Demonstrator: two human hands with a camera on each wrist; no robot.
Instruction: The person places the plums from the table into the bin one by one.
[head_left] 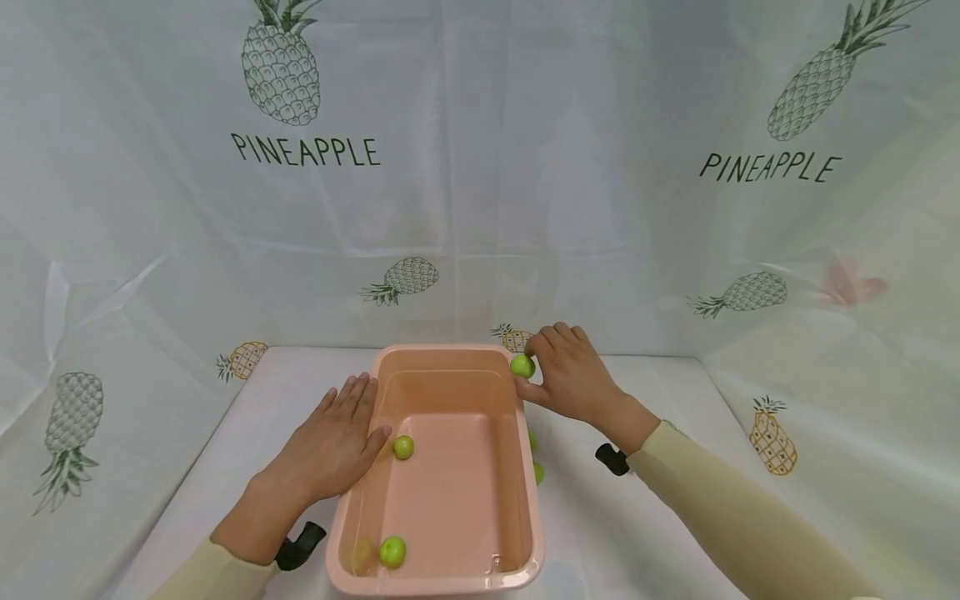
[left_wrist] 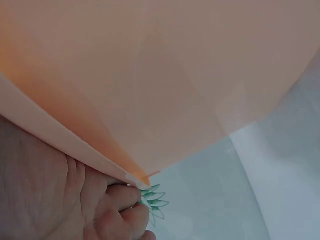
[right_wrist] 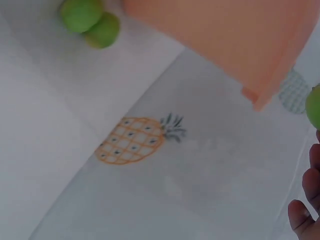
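Observation:
A pink plastic basin [head_left: 450,492] stands in the middle of the table. My left hand [head_left: 326,446] rests along its left rim with straight fingers, its palm side against the edge in the left wrist view. At the far right corner, my right hand [head_left: 573,379] pinches a small round green fruit [head_left: 522,366] between thumb and fingers, right at the rim. Inside the basin lie one green fruit [head_left: 403,447] by the left wall and another green fruit [head_left: 392,552] near the front. Outside the right wall are two green fruits [right_wrist: 102,31], partly hidden in the head view.
The white tabletop [head_left: 600,517] extends on both sides of the basin. Behind and around it hangs a pale curtain [head_left: 525,208] printed with pineapples. A black wrist strap piece [head_left: 300,546] shows below the left wrist, and a similar black piece [head_left: 612,459] by the right.

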